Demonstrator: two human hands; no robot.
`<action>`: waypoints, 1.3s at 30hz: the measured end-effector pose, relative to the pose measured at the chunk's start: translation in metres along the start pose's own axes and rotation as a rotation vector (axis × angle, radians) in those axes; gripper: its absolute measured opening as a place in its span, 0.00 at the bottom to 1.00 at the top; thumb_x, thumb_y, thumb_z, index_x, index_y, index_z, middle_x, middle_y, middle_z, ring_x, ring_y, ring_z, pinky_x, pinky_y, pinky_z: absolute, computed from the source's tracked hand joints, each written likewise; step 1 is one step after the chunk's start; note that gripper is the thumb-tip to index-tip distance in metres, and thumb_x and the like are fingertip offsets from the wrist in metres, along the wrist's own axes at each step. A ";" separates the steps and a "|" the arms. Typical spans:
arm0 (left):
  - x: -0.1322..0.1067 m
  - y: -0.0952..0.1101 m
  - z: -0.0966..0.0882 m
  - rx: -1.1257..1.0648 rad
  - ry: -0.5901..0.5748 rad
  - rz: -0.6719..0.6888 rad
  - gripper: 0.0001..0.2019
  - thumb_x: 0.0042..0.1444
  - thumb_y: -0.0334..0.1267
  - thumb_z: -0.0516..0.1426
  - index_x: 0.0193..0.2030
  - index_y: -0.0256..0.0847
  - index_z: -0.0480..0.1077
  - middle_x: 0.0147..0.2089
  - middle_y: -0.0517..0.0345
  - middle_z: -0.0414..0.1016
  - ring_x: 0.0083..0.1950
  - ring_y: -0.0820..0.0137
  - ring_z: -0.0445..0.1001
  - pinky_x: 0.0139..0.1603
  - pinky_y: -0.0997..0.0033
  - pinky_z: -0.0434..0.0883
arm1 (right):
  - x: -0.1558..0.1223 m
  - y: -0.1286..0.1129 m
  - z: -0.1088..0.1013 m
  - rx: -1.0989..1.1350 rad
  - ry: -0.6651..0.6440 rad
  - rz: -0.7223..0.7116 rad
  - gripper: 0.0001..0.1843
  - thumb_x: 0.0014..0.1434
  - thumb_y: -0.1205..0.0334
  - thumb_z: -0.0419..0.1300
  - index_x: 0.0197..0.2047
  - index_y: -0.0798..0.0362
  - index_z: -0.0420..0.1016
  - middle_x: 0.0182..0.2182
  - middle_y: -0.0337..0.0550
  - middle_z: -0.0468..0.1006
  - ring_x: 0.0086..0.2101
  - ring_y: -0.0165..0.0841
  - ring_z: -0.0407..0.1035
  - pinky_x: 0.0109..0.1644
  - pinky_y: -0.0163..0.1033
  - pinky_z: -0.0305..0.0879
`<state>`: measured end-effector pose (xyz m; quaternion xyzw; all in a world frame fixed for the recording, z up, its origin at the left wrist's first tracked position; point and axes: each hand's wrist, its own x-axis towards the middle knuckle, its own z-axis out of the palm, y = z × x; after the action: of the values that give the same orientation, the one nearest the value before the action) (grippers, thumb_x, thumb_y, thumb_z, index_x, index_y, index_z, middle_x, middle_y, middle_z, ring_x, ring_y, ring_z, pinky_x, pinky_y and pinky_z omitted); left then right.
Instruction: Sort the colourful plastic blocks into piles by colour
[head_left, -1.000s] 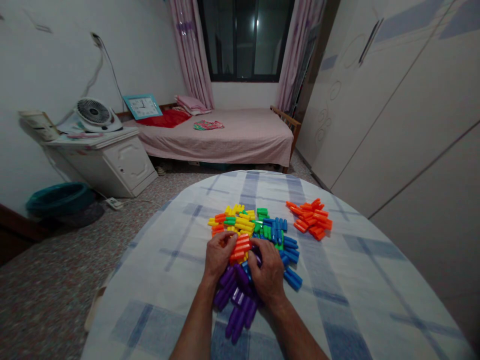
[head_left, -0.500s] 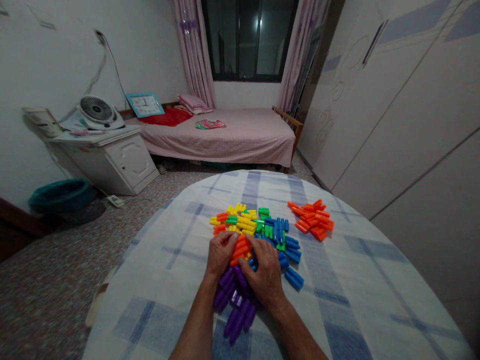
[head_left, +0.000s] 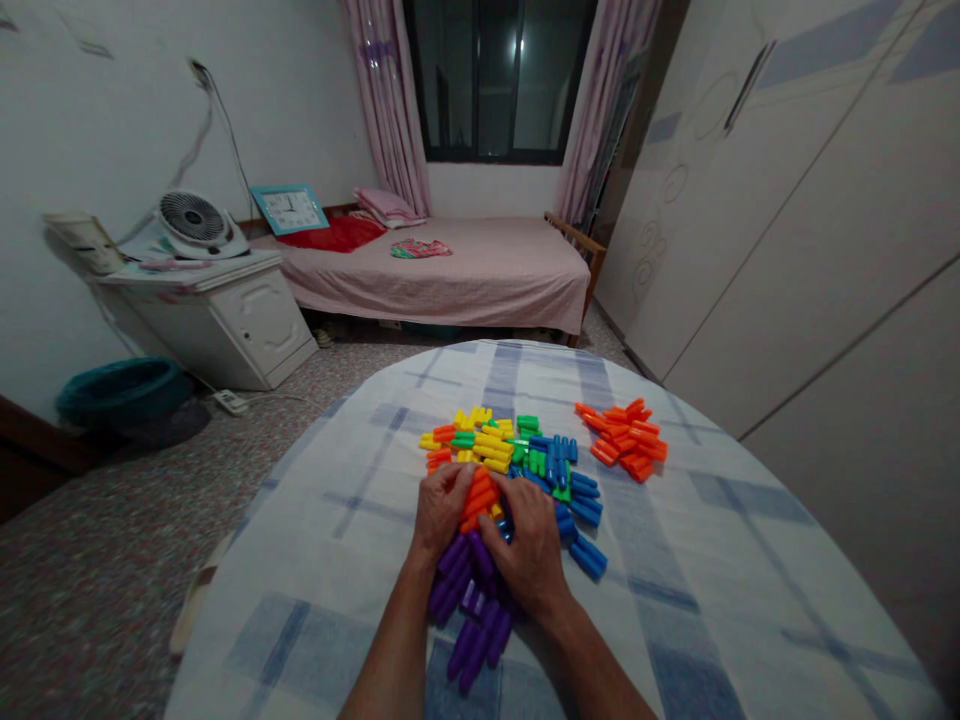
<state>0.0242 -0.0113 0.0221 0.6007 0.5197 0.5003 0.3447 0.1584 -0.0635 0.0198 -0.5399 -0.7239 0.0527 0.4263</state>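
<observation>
Both my hands are closed round a group of orange plastic pieces [head_left: 480,497], short and rounded like bullets. My left hand [head_left: 441,505] pinches them from the left side. My right hand [head_left: 529,540] grips the right side, thumb and forefinger at the edge. Purple pieces [head_left: 471,610] lie between my forearms, close below the hands. Yellow pieces [head_left: 493,450] with a few green and orange ones lie just beyond my fingers. Green pieces [head_left: 534,462] and blue pieces [head_left: 589,557] spread to the right of my right hand. My palms hide part of the pile.
A separate heap of orange pieces [head_left: 630,440] lies at the right on the round table with its checked cloth [head_left: 337,600]. Beyond the table are a bed [head_left: 495,270], a white cabinet [head_left: 255,325] with a fan [head_left: 193,222], a bin [head_left: 124,395] and a wardrobe [head_left: 795,230].
My hands stay almost in place on the orange pieces, with only a slight shift of the right fingers. The heaps around them look the same.
</observation>
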 end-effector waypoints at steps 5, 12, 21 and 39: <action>-0.001 -0.003 0.001 -0.077 0.018 -0.069 0.22 0.59 0.50 0.48 0.36 0.36 0.77 0.35 0.53 0.78 0.39 0.67 0.74 0.41 0.70 0.69 | -0.001 -0.001 0.002 0.141 0.086 0.033 0.17 0.54 0.66 0.56 0.48 0.51 0.66 0.42 0.45 0.72 0.45 0.38 0.64 0.50 0.46 0.61; -0.003 -0.002 0.001 0.095 -0.011 0.080 0.20 0.60 0.47 0.48 0.35 0.38 0.76 0.30 0.55 0.76 0.37 0.68 0.73 0.42 0.69 0.68 | 0.002 0.007 -0.002 0.233 0.314 0.262 0.18 0.57 0.64 0.53 0.52 0.52 0.64 0.43 0.46 0.71 0.43 0.36 0.66 0.48 0.45 0.65; 0.002 -0.015 0.004 0.249 0.111 0.103 0.11 0.56 0.41 0.53 0.35 0.40 0.75 0.35 0.55 0.77 0.38 0.69 0.73 0.43 0.69 0.69 | 0.002 0.008 -0.005 0.283 0.278 0.227 0.09 0.58 0.68 0.49 0.39 0.52 0.69 0.35 0.41 0.69 0.38 0.34 0.66 0.43 0.41 0.65; -0.001 -0.014 0.004 0.253 -0.062 0.152 0.11 0.51 0.35 0.56 0.42 0.40 0.74 0.41 0.53 0.76 0.41 0.68 0.74 0.44 0.67 0.71 | 0.001 0.007 0.004 -0.038 0.056 0.093 0.28 0.55 0.70 0.50 0.60 0.52 0.62 0.55 0.50 0.66 0.54 0.40 0.61 0.56 0.52 0.61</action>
<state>0.0242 -0.0084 0.0074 0.6922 0.5207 0.4366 0.2429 0.1609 -0.0584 0.0145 -0.5822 -0.6867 0.0433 0.4331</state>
